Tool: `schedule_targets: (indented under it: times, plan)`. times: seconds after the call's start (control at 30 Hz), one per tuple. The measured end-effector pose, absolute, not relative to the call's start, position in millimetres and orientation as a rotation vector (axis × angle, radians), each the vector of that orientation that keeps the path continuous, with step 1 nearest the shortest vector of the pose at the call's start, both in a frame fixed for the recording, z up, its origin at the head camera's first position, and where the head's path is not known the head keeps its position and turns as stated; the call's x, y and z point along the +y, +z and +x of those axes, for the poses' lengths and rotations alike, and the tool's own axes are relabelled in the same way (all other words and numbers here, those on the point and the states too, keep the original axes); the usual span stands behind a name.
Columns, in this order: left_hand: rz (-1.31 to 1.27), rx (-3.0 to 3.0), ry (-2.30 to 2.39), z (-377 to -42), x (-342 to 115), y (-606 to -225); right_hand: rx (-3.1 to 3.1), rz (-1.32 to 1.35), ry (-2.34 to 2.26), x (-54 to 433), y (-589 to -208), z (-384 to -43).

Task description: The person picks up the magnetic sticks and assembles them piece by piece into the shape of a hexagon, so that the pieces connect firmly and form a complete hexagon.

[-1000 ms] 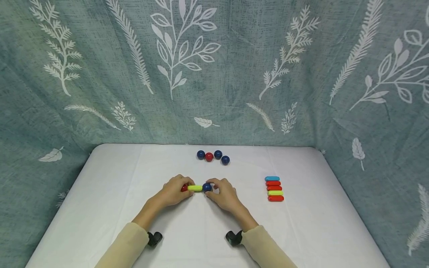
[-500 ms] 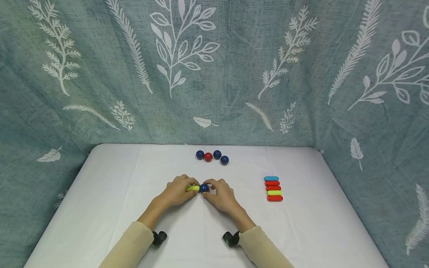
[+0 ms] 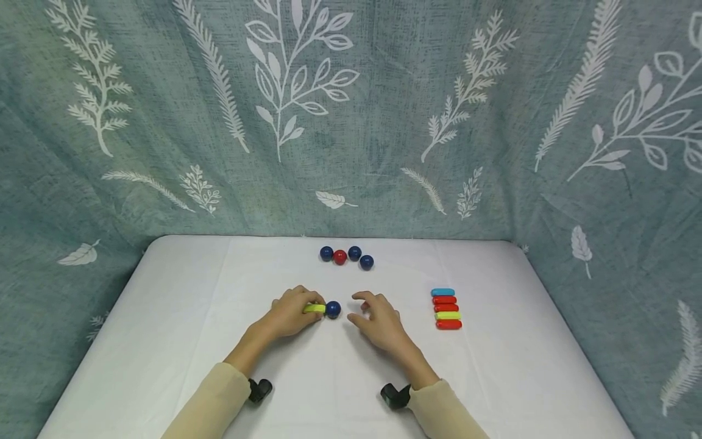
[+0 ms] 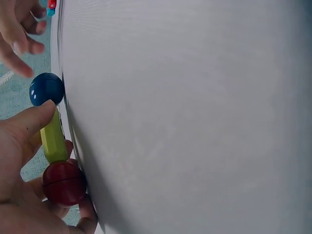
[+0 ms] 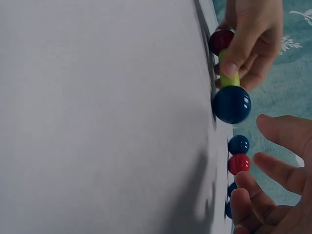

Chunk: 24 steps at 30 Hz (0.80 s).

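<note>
My left hand [image 3: 296, 312] grips a yellow-green rod [image 4: 53, 139] between thumb and fingers. One end of the rod carries a blue ball [image 3: 333, 310], the other a dark red ball [image 4: 64, 184], which the hand hides in the head view. The three pieces form one straight bar lying left to right, low over the white tabletop. Just right of the blue ball, my right hand [image 3: 381, 320] is apart from it, fingers spread and loosely bent, holding nothing. In the right wrist view a gap shows between its fingertips [image 5: 263, 119] and the blue ball.
Toward the table's [image 3: 247, 262] far edge sit several loose balls, one red ball [image 3: 340, 256] among blue ones like the blue ball [image 3: 366, 262]. A column of coloured rods, topped by a blue rod [image 3: 443, 292], lies at the right. Behind hangs a green leaf-patterned curtain [image 3: 378, 110].
My left hand has slid right along the rod, covering the red ball. The right hand has let go of the blue ball and drawn back to the right.
</note>
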<state>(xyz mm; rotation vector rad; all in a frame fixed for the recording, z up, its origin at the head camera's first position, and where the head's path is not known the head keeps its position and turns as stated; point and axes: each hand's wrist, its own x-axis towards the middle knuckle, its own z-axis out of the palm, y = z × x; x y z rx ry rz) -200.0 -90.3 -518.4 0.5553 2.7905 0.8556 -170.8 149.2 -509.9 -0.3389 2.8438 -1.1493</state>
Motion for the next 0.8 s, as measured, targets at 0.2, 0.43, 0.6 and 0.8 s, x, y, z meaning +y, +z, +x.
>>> schedule_targets:
  times: [0.2, 0.43, 0.6, 0.8]
  plan:
    - [0.547, 2.783, 0.879, -198.5, -89.9, -515.2, 2.85, -0.281, -1.223, 169.7, -501.0, -156.8]
    - [0.545, 2.767, 0.896, -197.6, -89.8, -513.3, 2.874, -0.207, -1.299, 194.9, -494.9, -138.7]
    - [0.534, 2.765, 0.888, -197.2, -89.6, -512.6, 2.884, -0.185, -1.337, 215.1, -490.8, -127.1]
    - [0.524, 2.774, 0.868, -198.4, -89.5, -514.0, 2.91, -0.145, -1.343, 240.6, -491.7, -115.7]
